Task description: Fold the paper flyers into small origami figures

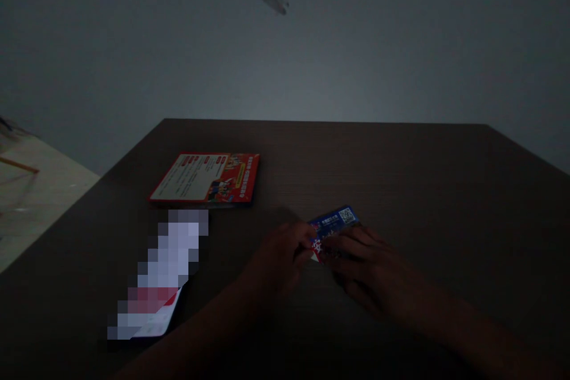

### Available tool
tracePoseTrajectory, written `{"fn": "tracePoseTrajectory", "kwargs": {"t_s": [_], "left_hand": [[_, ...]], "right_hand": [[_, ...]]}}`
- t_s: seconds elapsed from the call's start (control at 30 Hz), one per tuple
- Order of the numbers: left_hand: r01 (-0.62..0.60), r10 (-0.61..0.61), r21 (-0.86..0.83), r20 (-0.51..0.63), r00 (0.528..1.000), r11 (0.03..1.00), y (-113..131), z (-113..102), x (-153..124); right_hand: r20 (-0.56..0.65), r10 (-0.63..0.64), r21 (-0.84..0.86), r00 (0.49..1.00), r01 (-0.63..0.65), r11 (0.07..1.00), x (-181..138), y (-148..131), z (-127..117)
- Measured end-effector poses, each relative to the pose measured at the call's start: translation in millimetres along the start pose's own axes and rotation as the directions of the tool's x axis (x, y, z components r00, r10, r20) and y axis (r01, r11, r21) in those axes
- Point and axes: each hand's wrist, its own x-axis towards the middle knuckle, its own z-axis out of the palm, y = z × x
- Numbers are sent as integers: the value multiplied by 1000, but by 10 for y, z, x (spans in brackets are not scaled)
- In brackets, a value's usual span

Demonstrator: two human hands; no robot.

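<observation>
A blue printed card [329, 222] with a QR code and some red and white lies on the dark table in front of me, partly covered by my hands. My left hand [282, 255] is closed at its left edge, thumb and fingertips together on it. Palm down, my right hand [374, 261] rests over the lower right part of the card with its fingers stretched out. Dim light hides the fine print and the undersides of both hands.
A red and white printed box [205, 178] lies at the back left of the table [356, 154]. Nearer, left of my left forearm, is a lit phone [167, 273] with a blurred screen. A pale surface [40, 190] stands at far left, and a wall rises behind.
</observation>
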Motion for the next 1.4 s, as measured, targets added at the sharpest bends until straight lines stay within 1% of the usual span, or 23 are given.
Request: {"fn": "tracePoseTrajectory", "kwargs": {"t_s": [0.07, 0.13, 0.27, 0.37, 0.5, 0.7, 0.83, 1.0, 1.23, 1.33, 1.4], "left_hand": [[42, -42, -9, 3, 999, 999, 15, -1, 5], [65, -65, -10, -19, 998, 998, 16, -2, 12], [66, -65, 10, -57, 996, 998, -13, -6, 19], [93, -88, 76, -63, 994, 993, -22, -9, 13], [126, -108, 177, -110, 988, 976, 10, -4, 5], [170, -135, 222, -164, 977, 960, 75, 25, 25], [184, -144, 234, -178, 973, 955, 81, 52, 34], [172, -123, 245, -201, 972, 954, 68, 69, 11], [159, -102, 290, -199, 975, 944, 68, 84, -8], [115, -56, 310, -191, 980, 944, 61, 95, -20], [62, -6, 334, -166, 986, 941, 60, 95, -40]], "right_hand": [[2, 0, -5, 1000, 0, 1000, -8, 7, 5], [3, -4, -7, 1000, 4, 1000, -14, 14, 14], [-6, -11, -5, 1000, 11, 1000, -21, 7, 30], [2, 13, -6, 1000, -13, 1000, -29, -28, 39], [0, 63, -15, 998, -63, 998, -37, -78, 72], [-43, 129, 22, 991, -128, 991, -9, -94, 120], [-71, 142, 49, 987, -139, 989, -12, -89, 142], [-56, 154, 18, 986, -154, 988, 13, -84, 174], [-45, 167, -68, 985, -170, 983, 43, -101, 181], [-50, 182, -104, 982, -187, 977, 55, -136, 169], [-61, 182, -116, 981, -188, 975, 62, -154, 166]]}}
